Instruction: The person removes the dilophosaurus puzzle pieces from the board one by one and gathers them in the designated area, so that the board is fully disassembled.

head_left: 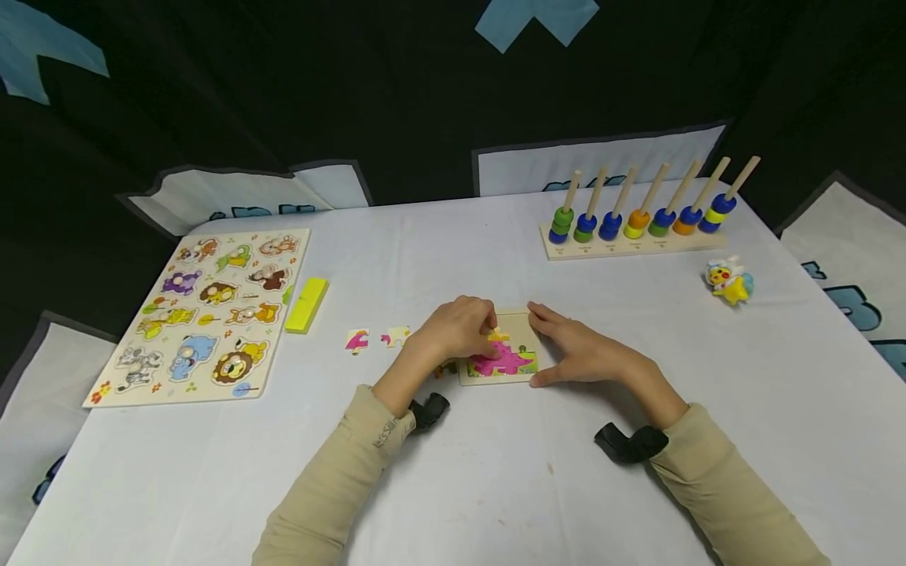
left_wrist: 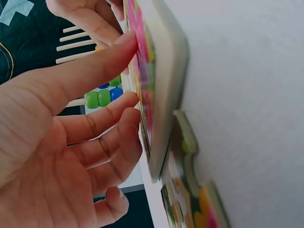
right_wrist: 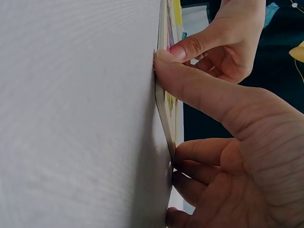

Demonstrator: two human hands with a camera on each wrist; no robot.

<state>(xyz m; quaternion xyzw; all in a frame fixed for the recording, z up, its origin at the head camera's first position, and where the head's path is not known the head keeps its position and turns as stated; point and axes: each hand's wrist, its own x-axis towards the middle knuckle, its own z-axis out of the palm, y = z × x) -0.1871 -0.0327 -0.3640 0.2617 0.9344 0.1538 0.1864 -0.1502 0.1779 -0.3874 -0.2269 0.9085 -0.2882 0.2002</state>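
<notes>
A small wooden puzzle board (head_left: pixel 513 321) lies in front of me, with a pink dinosaur picture (head_left: pixel 506 362) partly filling its tray. Over the board's left side is my left hand (head_left: pixel 458 328). Its thumb (left_wrist: pixel 124 46) presses on the pink pieces, while the other fingers bend toward the board's far side. My right hand (head_left: pixel 591 351) rests against the board's right edge, thumb at the near corner and fingers spread toward the far corner. Left of the board lie loose puzzle pieces, one pink (head_left: pixel 357 340) and one pale (head_left: pixel 397 336). More pieces (head_left: pixel 447 368) are partly hidden beneath my left wrist.
At the left lies a large animal peg puzzle (head_left: pixel 205 314), with a yellow block (head_left: pixel 307 305) beside it. A wooden peg rack with coloured rings (head_left: pixel 633 246) stands at the back right. Near it is a small yellow figurine (head_left: pixel 730 281). White cloth covers the table (head_left: pixel 524 487).
</notes>
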